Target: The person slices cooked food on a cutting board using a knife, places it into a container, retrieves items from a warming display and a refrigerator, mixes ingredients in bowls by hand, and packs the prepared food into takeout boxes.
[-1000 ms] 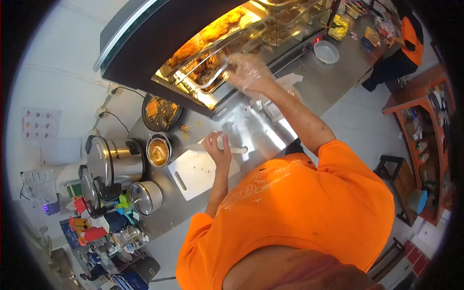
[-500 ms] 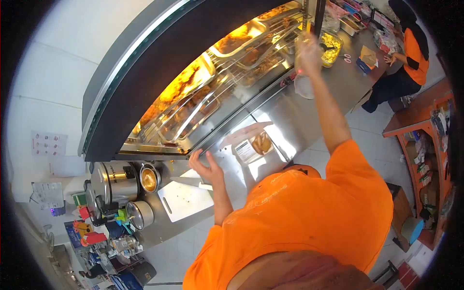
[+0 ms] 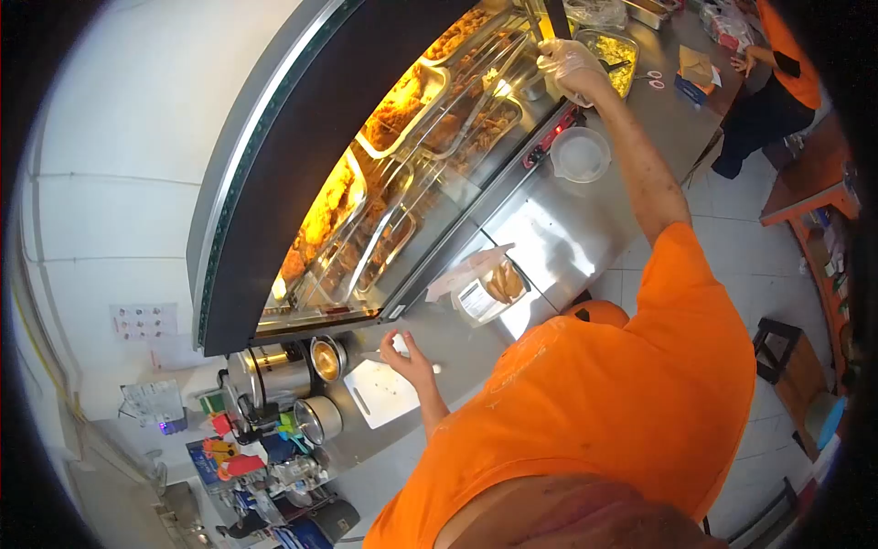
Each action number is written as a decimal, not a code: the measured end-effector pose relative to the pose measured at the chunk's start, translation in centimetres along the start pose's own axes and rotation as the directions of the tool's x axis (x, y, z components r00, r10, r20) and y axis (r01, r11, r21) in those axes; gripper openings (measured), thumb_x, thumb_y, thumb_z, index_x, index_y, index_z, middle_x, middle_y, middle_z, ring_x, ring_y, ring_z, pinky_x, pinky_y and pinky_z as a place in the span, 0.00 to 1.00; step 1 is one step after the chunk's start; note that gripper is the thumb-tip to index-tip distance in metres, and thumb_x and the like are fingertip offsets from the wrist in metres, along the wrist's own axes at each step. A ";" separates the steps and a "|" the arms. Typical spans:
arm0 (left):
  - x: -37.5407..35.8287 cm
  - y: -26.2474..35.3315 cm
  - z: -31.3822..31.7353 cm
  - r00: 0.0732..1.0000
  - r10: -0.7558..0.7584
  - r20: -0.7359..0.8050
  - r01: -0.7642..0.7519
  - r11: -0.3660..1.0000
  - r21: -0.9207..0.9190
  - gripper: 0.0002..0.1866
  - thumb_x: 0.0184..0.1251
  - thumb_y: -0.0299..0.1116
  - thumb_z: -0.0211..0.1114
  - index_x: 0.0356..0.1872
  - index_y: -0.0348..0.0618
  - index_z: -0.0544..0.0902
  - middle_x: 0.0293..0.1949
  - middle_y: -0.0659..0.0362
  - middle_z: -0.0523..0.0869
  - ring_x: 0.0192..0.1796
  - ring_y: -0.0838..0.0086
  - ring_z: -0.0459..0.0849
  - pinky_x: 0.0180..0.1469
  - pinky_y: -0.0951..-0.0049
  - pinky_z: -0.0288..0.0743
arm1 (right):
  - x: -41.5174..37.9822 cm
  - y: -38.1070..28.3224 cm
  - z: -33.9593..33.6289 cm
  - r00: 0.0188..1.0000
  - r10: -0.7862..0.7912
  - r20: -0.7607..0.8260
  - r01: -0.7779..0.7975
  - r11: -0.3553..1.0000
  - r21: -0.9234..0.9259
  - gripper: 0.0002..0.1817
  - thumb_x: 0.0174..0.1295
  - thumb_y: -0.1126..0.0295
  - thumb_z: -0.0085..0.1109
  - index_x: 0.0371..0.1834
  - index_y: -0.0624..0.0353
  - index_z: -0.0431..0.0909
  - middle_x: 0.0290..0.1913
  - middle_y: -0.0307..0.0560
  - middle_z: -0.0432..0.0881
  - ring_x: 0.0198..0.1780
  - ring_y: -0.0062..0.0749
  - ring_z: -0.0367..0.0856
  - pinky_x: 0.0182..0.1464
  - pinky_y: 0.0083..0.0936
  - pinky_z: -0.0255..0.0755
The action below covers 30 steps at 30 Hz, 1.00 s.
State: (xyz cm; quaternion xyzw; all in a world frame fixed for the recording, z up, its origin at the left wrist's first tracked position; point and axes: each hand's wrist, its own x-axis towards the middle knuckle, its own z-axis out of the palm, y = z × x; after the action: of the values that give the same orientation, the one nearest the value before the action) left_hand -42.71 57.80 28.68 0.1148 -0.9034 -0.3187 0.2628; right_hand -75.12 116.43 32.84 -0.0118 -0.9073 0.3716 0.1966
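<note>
My right hand [image 3: 574, 71], in a clear plastic glove, reaches to the far end of the lit display case [image 3: 402, 197]. Its fingers are curled by the case's end post, and what they hold is hidden. Close by lies a yellow food tray [image 3: 615, 53] with a dark-handled utensil. My left hand [image 3: 410, 359] is empty, thumb and fingers apart, above the white cutting board [image 3: 389, 395] and a partly covered knife [image 3: 370, 355]. Between my hands sits an open box [image 3: 485, 300] of brown food pieces, with pinkish paper [image 3: 466, 273] against it.
A round translucent container [image 3: 581, 154] rests on the steel counter. Pots [image 3: 318, 419] and a large metal cooker [image 3: 265, 373] crowd the left end. Pink-handled scissors [image 3: 651, 80] lie far right, near a co-worker's hand [image 3: 745, 62]. The case front edges the counter.
The view has shifted, and the case's far end now sits higher. My right hand, blurred before, is steadier at the case's end. My left fingers have curled more.
</note>
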 end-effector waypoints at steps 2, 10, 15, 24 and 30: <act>-0.1 -0.4 0.6 1.000 -0.013 0.020 0.013 1.000 0.019 0.14 0.70 0.34 0.66 0.52 0.41 0.79 0.52 0.54 0.80 0.55 0.61 0.72 0.55 0.59 0.65 | 0.2 -1.4 -1.7 0.984 -0.176 -0.002 0.176 0.984 0.023 0.16 0.66 0.55 0.60 0.47 0.54 0.84 0.40 0.55 0.87 0.42 0.47 0.85 0.45 0.37 0.77; -0.6 -0.1 1.5 0.997 -0.061 0.043 0.062 0.998 -0.024 0.15 0.69 0.32 0.66 0.53 0.40 0.79 0.52 0.53 0.80 0.57 0.59 0.72 0.61 0.59 0.65 | 9.7 -14.6 -1.3 0.914 -0.364 0.178 0.396 0.716 -0.575 0.11 0.65 0.63 0.59 0.42 0.58 0.83 0.35 0.54 0.85 0.34 0.38 0.86 0.32 0.35 0.77; -3.8 -2.3 1.5 0.995 -0.098 -0.002 0.098 0.995 -0.008 0.16 0.72 0.39 0.65 0.54 0.43 0.79 0.53 0.56 0.80 0.56 0.64 0.74 0.55 0.62 0.67 | 13.2 -17.2 4.8 0.926 -0.257 0.277 0.376 0.699 -0.608 0.10 0.64 0.64 0.59 0.41 0.59 0.82 0.35 0.54 0.85 0.34 0.38 0.86 0.31 0.34 0.77; -10.6 -4.1 1.0 0.927 -0.369 -0.072 0.367 0.930 -0.036 0.13 0.72 0.38 0.65 0.50 0.43 0.81 0.49 0.57 0.81 0.55 0.63 0.73 0.53 0.63 0.67 | 12.3 -17.2 5.6 0.930 -0.302 0.210 0.363 0.848 -0.387 0.09 0.63 0.66 0.60 0.40 0.59 0.82 0.34 0.53 0.85 0.33 0.37 0.86 0.28 0.33 0.77; -9.0 -5.4 1.6 0.939 -0.340 -0.040 0.337 0.939 -0.074 0.13 0.71 0.38 0.66 0.49 0.43 0.81 0.49 0.57 0.81 0.54 0.64 0.74 0.52 0.63 0.68 | 10.6 -17.0 1.2 0.971 -0.222 -0.085 0.230 0.969 0.089 0.08 0.62 0.68 0.60 0.39 0.60 0.81 0.34 0.53 0.86 0.33 0.37 0.86 0.26 0.32 0.77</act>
State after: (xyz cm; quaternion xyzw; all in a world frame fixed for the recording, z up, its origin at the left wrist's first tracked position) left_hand -35.85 57.79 20.61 0.2680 -0.8520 -0.3858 0.2313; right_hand -83.23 105.09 47.32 0.0875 -0.8754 0.3902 0.2716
